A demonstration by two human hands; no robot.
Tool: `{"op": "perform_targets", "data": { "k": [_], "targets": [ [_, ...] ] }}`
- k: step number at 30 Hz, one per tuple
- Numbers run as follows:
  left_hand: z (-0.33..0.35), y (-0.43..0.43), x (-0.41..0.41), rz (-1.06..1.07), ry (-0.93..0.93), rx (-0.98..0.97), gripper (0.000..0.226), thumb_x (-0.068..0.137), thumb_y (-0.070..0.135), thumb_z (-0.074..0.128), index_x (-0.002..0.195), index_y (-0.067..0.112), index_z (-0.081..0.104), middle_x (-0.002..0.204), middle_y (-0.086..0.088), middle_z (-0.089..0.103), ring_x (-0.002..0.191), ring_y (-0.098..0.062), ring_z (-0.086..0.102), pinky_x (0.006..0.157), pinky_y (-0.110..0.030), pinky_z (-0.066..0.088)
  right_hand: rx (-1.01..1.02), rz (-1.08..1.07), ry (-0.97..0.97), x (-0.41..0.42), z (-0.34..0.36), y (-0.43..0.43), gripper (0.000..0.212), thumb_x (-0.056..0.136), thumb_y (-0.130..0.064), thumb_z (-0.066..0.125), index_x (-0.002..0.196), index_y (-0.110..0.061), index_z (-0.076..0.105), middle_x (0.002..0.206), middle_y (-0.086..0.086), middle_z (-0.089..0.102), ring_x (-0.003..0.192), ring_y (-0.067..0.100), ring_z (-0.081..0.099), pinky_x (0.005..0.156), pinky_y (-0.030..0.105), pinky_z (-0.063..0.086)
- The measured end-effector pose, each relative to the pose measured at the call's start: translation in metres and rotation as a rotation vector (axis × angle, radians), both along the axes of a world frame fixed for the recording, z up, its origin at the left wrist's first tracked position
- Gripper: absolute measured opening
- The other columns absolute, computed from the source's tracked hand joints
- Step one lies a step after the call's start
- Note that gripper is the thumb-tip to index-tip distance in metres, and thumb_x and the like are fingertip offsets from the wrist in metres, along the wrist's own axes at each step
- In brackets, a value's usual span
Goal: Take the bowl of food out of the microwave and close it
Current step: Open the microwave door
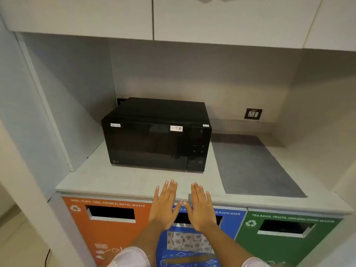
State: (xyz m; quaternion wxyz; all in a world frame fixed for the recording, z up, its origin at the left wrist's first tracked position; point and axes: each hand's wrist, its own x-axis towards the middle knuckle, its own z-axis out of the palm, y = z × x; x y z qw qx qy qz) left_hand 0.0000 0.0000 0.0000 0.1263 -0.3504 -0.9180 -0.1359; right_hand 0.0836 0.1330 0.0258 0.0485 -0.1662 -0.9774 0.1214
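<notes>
A black microwave point(156, 135) stands on the pale counter point(115, 180) in an alcove, its dark glass door shut. A white "Non-Veg" label is stuck at its top left. The bowl of food is hidden from view. My left hand point(165, 205) and my right hand point(200, 207) are held flat side by side over the counter's front edge, palms down, fingers stretched and slightly apart, thumbs almost touching. Both hands hold nothing and are well short of the microwave door.
A grey mat point(250, 166) lies on the counter right of the microwave. A wall socket point(253, 113) sits behind it. Below the counter are orange point(107, 224), blue point(229, 222) and green point(285, 232) waste bins with slots. Cupboards point(154, 16) hang overhead.
</notes>
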Motion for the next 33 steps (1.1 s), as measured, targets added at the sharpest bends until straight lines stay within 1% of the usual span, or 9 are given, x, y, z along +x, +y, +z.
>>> {"op": "perform_targets", "data": {
  "k": [6, 9, 12, 15, 17, 21, 23, 29, 33],
  "targets": [
    [0.0, -0.001, -0.007, -0.004, -0.099, 0.034, 0.067, 0.092, 0.065, 0.003, 0.142, 0.038, -0.031, 0.161, 0.002, 0.002, 0.148, -0.024, 0.001, 0.114, -0.038, -0.016, -0.015, -0.031, 0.049, -0.008, -0.004, -0.003, 0.1, 0.069, -0.071, -0.019, 0.153, -0.02, -0.007, 0.161, -0.002, -0.013, 0.15, 0.019, -0.011, 0.114, 0.034, -0.015],
    [-0.001, -0.002, -0.012, -0.003, -0.135, 0.037, 0.068, 0.093, 0.065, 0.008, 0.146, 0.037, -0.024, 0.161, 0.001, 0.006, 0.148, -0.024, 0.006, 0.114, -0.038, -0.015, -0.012, -0.038, 0.029, -0.013, -0.002, -0.004, 0.099, 0.068, -0.071, -0.017, 0.153, -0.019, -0.01, 0.159, -0.004, -0.018, 0.146, 0.016, -0.018, 0.112, 0.033, -0.017],
    [0.001, -0.003, -0.018, 0.007, -0.154, 0.044, 0.068, 0.094, 0.065, 0.01, 0.147, 0.037, -0.022, 0.161, 0.001, 0.006, 0.148, -0.025, 0.006, 0.115, -0.039, -0.014, -0.026, -0.06, 0.036, -0.023, 0.001, -0.006, 0.099, 0.069, -0.071, -0.016, 0.153, -0.021, -0.009, 0.162, -0.003, -0.013, 0.15, 0.02, -0.01, 0.113, 0.034, -0.016],
    [0.002, -0.005, -0.027, 0.001, -0.124, 0.057, 0.065, 0.092, 0.067, 0.002, 0.143, 0.04, -0.028, 0.161, 0.004, -0.006, 0.149, -0.023, -0.006, 0.115, -0.04, -0.016, -0.068, -0.08, 0.073, -0.033, 0.003, -0.01, 0.099, 0.069, -0.071, -0.016, 0.154, -0.022, -0.007, 0.163, -0.002, -0.009, 0.151, 0.019, -0.008, 0.114, 0.034, -0.014],
    [0.009, -0.008, -0.035, -0.002, -0.111, 0.066, 0.066, 0.093, 0.067, 0.004, 0.147, 0.038, -0.018, 0.161, 0.004, -0.004, 0.149, -0.022, -0.002, 0.115, -0.04, -0.015, -0.114, -0.101, 0.102, -0.042, 0.006, -0.015, 0.096, 0.071, -0.071, -0.014, 0.154, -0.023, -0.007, 0.164, -0.003, -0.008, 0.151, 0.018, -0.007, 0.116, 0.034, -0.012],
    [0.025, -0.012, -0.054, -0.026, -0.129, 0.092, 0.082, 0.079, 0.075, -0.014, 0.149, 0.032, -0.009, 0.158, 0.008, -0.014, 0.148, -0.016, -0.014, 0.118, -0.044, -0.015, -0.236, -0.144, 0.145, -0.066, 0.016, -0.022, 0.076, 0.092, -0.063, 0.014, 0.155, -0.024, -0.001, 0.164, -0.004, -0.003, 0.152, 0.018, -0.002, 0.12, 0.037, -0.001],
    [0.034, -0.012, -0.063, -0.03, -0.122, 0.137, 0.084, 0.079, 0.075, -0.013, 0.15, 0.031, -0.007, 0.158, 0.01, -0.013, 0.148, -0.015, -0.015, 0.119, -0.043, -0.015, -0.291, -0.169, 0.179, -0.079, 0.022, -0.023, 0.071, 0.096, -0.057, 0.024, 0.155, -0.025, 0.002, 0.164, -0.004, 0.001, 0.152, 0.019, 0.004, 0.121, 0.037, 0.004],
    [0.059, 0.006, -0.09, -0.072, -0.071, 0.164, 0.08, 0.082, 0.073, -0.009, 0.15, 0.031, -0.004, 0.159, 0.011, -0.009, 0.149, -0.015, -0.011, 0.119, -0.042, -0.016, -0.477, -0.227, 0.303, -0.111, 0.038, -0.009, 0.068, 0.096, -0.056, 0.031, 0.154, -0.028, 0.011, 0.163, -0.003, 0.016, 0.149, 0.023, 0.019, 0.119, 0.041, 0.02],
    [0.081, 0.03, -0.112, -0.099, -0.031, 0.192, 0.076, 0.089, 0.067, 0.003, 0.153, 0.027, 0.002, 0.162, 0.008, -0.003, 0.149, -0.014, -0.011, 0.12, -0.044, -0.011, -0.578, -0.26, 0.329, -0.13, 0.042, 0.016, 0.067, 0.097, -0.053, 0.035, 0.154, -0.027, 0.014, 0.162, 0.0, 0.02, 0.148, 0.026, 0.022, 0.118, 0.046, 0.027]
  ]
}}
